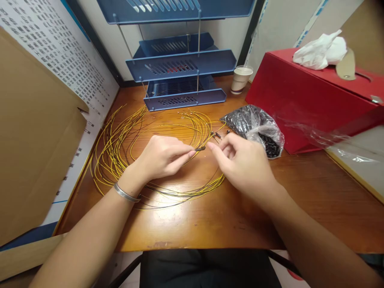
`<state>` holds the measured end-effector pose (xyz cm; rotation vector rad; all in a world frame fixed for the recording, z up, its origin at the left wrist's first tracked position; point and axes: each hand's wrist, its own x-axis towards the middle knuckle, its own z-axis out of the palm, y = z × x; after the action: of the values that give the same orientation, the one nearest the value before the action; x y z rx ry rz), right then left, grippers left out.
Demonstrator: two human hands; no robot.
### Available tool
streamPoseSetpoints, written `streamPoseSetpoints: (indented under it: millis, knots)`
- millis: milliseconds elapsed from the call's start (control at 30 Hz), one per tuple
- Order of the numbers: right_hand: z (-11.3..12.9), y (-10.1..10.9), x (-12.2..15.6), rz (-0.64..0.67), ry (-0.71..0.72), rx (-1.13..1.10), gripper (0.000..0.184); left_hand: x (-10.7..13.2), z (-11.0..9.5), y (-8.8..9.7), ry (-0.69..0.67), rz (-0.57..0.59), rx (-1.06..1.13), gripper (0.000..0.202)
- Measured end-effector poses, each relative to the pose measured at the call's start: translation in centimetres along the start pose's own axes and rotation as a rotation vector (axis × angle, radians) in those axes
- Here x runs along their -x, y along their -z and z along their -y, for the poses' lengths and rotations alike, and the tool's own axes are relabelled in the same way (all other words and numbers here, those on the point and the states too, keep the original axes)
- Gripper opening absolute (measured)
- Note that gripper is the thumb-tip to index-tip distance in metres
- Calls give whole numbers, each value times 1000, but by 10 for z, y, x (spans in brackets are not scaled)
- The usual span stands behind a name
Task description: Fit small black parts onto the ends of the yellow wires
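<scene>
My left hand [168, 156] pinches a small black rubber sleeve [200, 149] between thumb and fingertips, its free end pointing right. Just to the right, my right hand [243, 158] has its fingers curled in, thumb tip close to the sleeve. Whether a thin wire end lies in those fingers cannot be made out. Around and behind both hands lie loose coils of thin yellow wire [109, 156], some with dark stretches. Several more small black sleeves [218, 136] rest on the table beyond my right fingers.
A clear plastic bag [264, 128] of black pieces lies open on the wooden table [192, 230]. A paper cup [241, 80], a blue tiered rack [183, 66] and a red box [279, 92] with white tissue stand behind. Cardboard [36, 132] borders the left side.
</scene>
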<state>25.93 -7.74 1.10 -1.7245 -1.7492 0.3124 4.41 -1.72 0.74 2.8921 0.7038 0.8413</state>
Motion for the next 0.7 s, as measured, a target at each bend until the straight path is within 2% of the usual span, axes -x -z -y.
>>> streamPoseSetpoints:
  millis: [100, 333, 533, 700]
  knots:
    - [5, -2, 4, 174, -37, -149, 33, 0, 0, -3, -2, -11, 8, 24]
    - [10, -8, 6, 255, -87, -506, 31, -1, -6, -3, -22, -17, 48, 22]
    - [12, -5, 4, 354, -99, -581, 34, -2, -10, -5, -44, 23, 89, 19]
    - [10, -6, 5, 324, -77, -576, 32, -2, -10, -3, -27, 67, 125, 22]
